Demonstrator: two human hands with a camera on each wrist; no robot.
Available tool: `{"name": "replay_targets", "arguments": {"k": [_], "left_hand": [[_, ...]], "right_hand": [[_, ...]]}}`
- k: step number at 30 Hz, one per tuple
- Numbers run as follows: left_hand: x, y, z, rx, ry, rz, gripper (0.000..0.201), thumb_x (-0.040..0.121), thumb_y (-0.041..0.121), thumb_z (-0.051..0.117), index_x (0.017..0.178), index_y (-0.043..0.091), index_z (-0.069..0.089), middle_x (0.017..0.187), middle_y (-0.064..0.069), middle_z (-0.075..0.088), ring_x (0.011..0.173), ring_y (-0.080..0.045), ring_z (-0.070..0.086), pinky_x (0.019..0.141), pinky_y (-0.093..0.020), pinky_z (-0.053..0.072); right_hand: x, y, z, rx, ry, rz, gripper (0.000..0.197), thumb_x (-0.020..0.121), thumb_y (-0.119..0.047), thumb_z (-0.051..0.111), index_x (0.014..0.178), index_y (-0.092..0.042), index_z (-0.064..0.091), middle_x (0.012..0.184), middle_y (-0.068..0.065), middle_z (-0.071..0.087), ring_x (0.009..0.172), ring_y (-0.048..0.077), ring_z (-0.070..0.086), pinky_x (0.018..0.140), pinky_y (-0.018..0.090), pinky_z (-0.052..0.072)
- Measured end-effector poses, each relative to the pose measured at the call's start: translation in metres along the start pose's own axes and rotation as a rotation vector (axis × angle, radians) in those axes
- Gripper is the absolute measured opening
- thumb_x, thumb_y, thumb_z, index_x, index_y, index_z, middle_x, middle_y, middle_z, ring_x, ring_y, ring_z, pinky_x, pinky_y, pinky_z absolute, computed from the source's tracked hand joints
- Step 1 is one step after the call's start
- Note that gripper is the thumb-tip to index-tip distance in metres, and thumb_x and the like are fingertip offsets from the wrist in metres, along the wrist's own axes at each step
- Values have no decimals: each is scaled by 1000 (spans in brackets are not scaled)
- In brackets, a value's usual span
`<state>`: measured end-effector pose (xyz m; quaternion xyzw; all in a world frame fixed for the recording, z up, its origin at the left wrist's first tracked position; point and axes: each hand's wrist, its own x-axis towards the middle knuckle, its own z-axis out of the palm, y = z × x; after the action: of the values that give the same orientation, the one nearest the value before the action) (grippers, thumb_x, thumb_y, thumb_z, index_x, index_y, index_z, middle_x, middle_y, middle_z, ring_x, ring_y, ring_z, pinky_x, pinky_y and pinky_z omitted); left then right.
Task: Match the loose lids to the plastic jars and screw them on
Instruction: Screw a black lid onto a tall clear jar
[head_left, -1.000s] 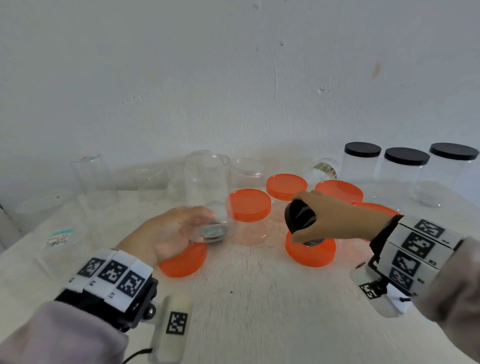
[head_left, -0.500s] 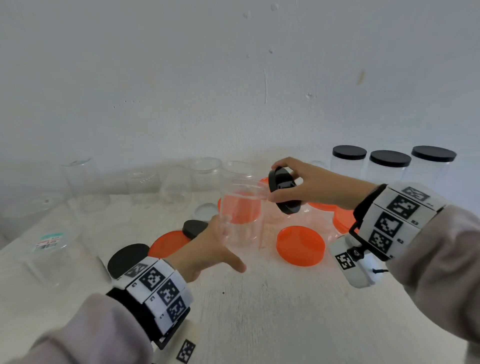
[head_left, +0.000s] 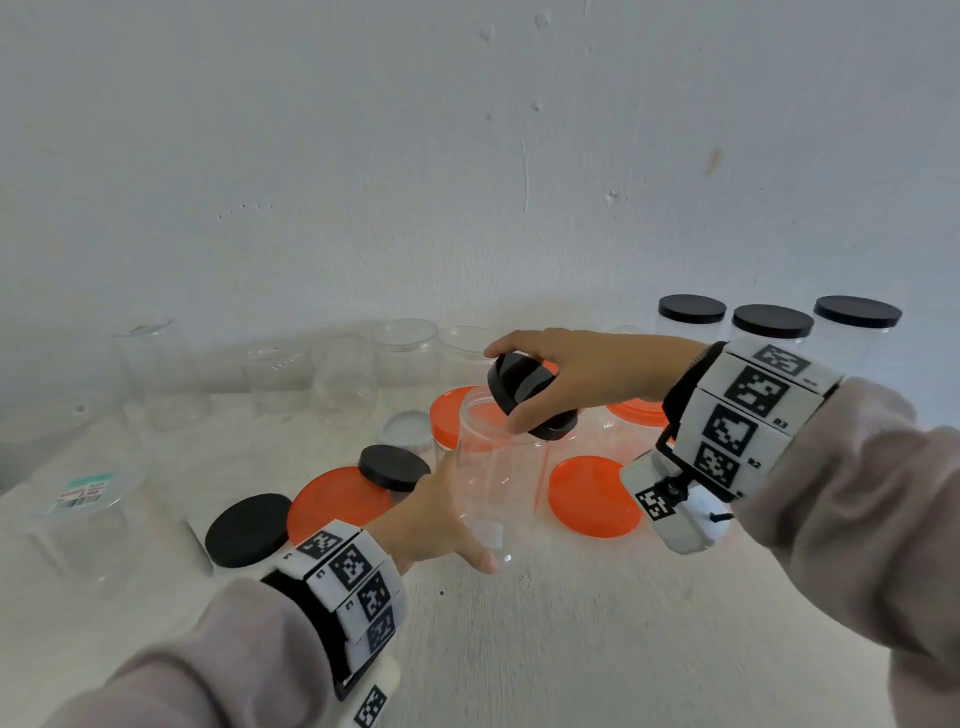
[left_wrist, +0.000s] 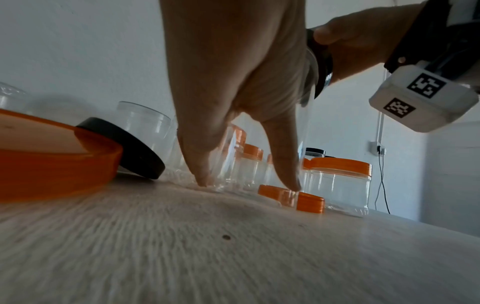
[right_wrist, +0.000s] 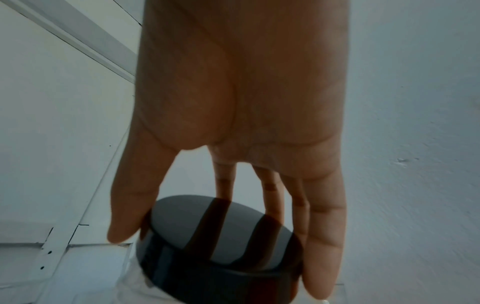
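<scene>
A clear plastic jar (head_left: 501, 467) stands upright on the table in the middle of the head view, mouth open. My left hand (head_left: 441, 519) wraps round its lower body, thumb pointing at the table; in the left wrist view the left hand (left_wrist: 246, 181) reaches the tabletop with its fingertips. My right hand (head_left: 550, 379) grips a black lid (head_left: 524, 392), tilted, its lower edge at the jar's rim. In the right wrist view, thumb and fingers of my right hand (right_wrist: 207, 257) clasp the black lid (right_wrist: 218, 246) by its rim.
Loose orange lids (head_left: 592, 496) (head_left: 340, 499) and black lids (head_left: 392, 466) (head_left: 248, 529) lie around the jar. Open clear jars (head_left: 405, 353) line the back wall. Three black-lidded jars (head_left: 771, 332) stand at back right, orange-lidded jars (left_wrist: 340, 183) behind. The wall is close.
The right hand carried the black lid from low over the table up to the jar's mouth. The left hand pulled the clear jar nearer and stood it upright.
</scene>
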<state>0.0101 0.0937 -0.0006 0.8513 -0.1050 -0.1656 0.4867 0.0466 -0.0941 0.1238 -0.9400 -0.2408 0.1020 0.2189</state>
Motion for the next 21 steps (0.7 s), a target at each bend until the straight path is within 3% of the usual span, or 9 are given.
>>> {"name": "replay_targets", "arguments": {"k": [8,12,16,19,21], "left_hand": [[6,2,0,15,-44,43,105,63,-12,75,144,29,24,137,1,44,128,-19,43,106,-40,43],[7,6,-5,-102,-89,160,89,68,-6,77,136,36,39,131,6,54,122,-9,51,94,-22,50],[7,9,-11,-219,-30,215,96,70,16,85,144,42,29,139,17,49,131,-4,43,111,-35,36],[8,8,-11,-229,-4,246,95,69,23,85,142,45,28,140,18,49,132,-6,43,112,-42,36],[10,6,-9,-233,10,254,96,67,23,85,143,43,29,140,17,49,132,-5,43,112,-43,37]], "right_hand": [[7,-9,5,-57,-54,-7,74,74,-50,75,137,-43,36,128,-10,45,113,17,50,93,35,49],[9,-13,3,-99,-83,5,77,72,-50,76,137,-42,35,128,-11,45,113,17,51,94,37,49],[15,-18,-1,-195,-127,7,79,70,-51,77,136,-42,35,122,-15,44,112,15,50,92,35,49],[21,-24,-5,-284,-191,6,79,71,-49,77,138,-46,34,104,-24,39,108,14,45,79,27,43],[24,-27,-7,-341,-241,2,79,72,-48,78,138,-48,35,104,-25,39,107,13,43,75,25,40]]}}
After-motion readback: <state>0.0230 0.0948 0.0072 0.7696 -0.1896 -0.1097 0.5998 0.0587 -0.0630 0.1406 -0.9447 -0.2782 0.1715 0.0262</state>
